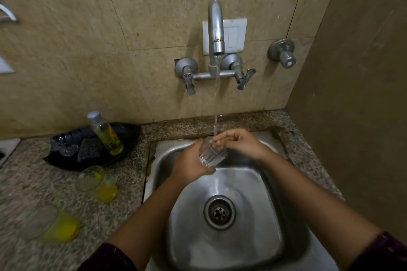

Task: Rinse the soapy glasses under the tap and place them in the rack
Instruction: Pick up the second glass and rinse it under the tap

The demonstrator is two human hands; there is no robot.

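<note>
Two yellow-tinted glasses (97, 182) lie on their sides on the speckled granite worktop (123, 204), left of the steel sink (253, 248). Over the sink, left hand (191, 160) grips a clear ribbed glass (211, 154), tilted; right hand (240, 143) fingers at its rim. Chrome wall tap (215, 28) water stream (215, 123) lands there.

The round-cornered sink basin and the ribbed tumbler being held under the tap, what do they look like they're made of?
Round-cornered sink basin: most likely stainless steel with a brushed, dull finish; it is grey with soft, smeared highlights. Ribbed clear tumbler: probably glass, though clear plastic can't be ruled out; it is see-through with vertical ridges, and the left hand and right hand show through it.
</note>
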